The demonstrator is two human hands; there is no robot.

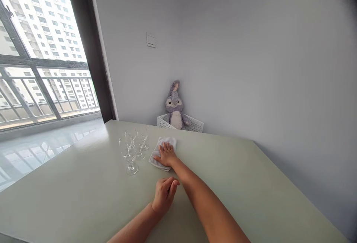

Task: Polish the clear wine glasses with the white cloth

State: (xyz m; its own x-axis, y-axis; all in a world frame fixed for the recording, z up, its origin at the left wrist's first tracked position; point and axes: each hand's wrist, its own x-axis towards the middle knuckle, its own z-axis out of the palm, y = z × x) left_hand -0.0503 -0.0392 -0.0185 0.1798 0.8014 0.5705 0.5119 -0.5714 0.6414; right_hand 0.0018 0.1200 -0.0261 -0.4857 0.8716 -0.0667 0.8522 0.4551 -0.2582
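My right hand lies flat with its fingers spread on a folded pale grey cloth, which rests on the pale green table. Nearer to me, my left hand is curled closed just above or on the tabletop, and nothing shows in it. Several clear stemmed glasses stand upright in a close group to the left of the cloth, overlapping one another in view. Neither hand touches them.
Behind the table's far edge, a grey plush rabbit sits in a white perforated basket at the wall corner. A window with a railing is at the left.
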